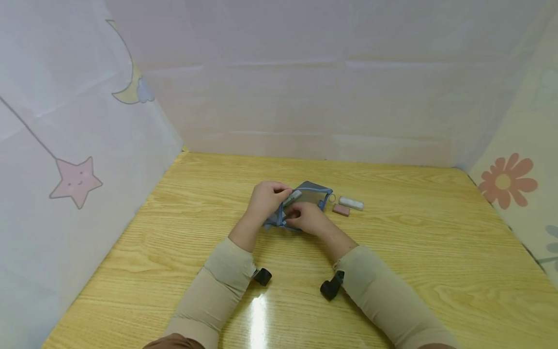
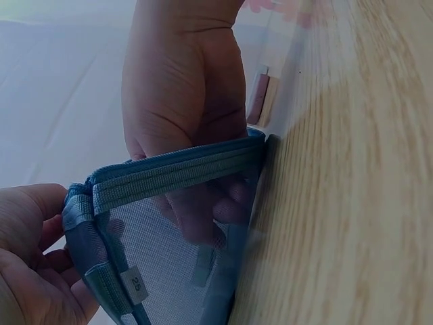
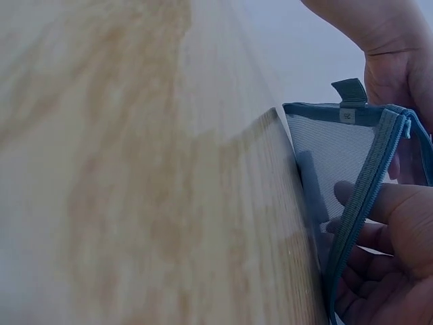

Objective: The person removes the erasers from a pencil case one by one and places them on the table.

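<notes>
A blue mesh zip pouch [image 1: 315,195] lies on the table with its mouth spread. My left hand [image 1: 263,199] pinches the pouch's edge at its left side. Past the zipper edge, the fingers of my right hand [image 1: 310,219] reach inside; through the mesh in the right wrist view, the thumb and fingers [image 3: 344,192] are apart with nothing seen between them. A grey block [image 3: 311,186] lies inside the pouch near those fingers. From above, a pale bar [image 1: 293,197] shows at the pouch, close to my left fingertips.
Right of the pouch lie a whitish bar [image 1: 350,203] and a small reddish-brown block [image 1: 341,210]. A ring [image 1: 332,198] sits at the pouch's right corner. The wooden table [image 1: 209,194] meets printed cloth walls at the back and sides.
</notes>
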Motion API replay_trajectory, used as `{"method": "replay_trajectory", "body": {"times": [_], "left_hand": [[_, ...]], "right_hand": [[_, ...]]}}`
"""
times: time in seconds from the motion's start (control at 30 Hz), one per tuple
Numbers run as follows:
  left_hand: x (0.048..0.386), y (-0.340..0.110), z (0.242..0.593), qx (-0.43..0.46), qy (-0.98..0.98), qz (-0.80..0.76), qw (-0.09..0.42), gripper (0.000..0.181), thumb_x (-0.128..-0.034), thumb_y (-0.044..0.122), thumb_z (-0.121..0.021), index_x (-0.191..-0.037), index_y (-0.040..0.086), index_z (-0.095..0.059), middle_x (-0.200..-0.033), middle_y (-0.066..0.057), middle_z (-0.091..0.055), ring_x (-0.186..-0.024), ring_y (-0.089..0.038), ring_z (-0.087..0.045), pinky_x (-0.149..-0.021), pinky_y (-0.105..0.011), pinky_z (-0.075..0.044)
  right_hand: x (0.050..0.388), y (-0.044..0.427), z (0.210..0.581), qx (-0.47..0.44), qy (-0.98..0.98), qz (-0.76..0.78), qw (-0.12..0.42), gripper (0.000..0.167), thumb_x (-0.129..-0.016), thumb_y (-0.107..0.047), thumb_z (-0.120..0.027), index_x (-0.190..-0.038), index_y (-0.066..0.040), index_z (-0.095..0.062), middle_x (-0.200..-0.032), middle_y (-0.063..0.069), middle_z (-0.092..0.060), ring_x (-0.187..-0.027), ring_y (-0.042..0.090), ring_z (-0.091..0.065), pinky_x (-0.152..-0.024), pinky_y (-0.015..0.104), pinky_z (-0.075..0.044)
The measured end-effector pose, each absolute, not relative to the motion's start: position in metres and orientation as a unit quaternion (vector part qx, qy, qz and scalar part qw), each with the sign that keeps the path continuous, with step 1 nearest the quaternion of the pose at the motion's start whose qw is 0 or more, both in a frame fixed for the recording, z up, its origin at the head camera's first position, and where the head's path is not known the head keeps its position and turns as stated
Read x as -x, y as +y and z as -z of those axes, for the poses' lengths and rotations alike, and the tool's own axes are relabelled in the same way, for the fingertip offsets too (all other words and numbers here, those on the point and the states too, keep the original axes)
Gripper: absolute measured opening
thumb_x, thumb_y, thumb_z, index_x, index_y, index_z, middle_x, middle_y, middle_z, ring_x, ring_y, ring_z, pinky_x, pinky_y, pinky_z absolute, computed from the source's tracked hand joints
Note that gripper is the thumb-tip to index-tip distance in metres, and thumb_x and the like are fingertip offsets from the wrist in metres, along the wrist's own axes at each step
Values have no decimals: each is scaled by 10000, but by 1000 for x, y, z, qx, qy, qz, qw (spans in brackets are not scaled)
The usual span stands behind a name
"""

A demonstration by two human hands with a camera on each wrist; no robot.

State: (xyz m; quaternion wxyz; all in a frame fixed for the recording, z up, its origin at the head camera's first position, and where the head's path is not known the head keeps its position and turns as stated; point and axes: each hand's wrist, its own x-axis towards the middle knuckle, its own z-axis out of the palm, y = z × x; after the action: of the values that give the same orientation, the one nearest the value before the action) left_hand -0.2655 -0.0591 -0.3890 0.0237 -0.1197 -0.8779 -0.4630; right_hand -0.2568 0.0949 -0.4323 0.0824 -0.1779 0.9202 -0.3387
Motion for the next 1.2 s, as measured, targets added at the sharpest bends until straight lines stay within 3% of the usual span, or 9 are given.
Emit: {"method": "replay_trajectory", "body": {"times": [0.47,1.2], "left_hand": [[267,-57,393,113,-877,467,14,164,-874,270,-627,-913,159,-741,-921,50,-680,-846,-114,-594,-695,-277,-485],[266,-57,393,115,-877,466,6,206,-883,265,-613,-974,121,-730,-959,37,-679,-894,-128,-597,-741,-306,-487]], "right_hand": [[261,94,436,157,929,325,78,167,-822,-264,-684,-914,-126,-669,-755,-41,-627,-653,105,-551,-601,263,-452],[262,91,439,148,937,311,62,144,-838,-247,-664,-918,-129,-683,-721,-35,-612,-618,114,-524,-579,265,-432]]}}
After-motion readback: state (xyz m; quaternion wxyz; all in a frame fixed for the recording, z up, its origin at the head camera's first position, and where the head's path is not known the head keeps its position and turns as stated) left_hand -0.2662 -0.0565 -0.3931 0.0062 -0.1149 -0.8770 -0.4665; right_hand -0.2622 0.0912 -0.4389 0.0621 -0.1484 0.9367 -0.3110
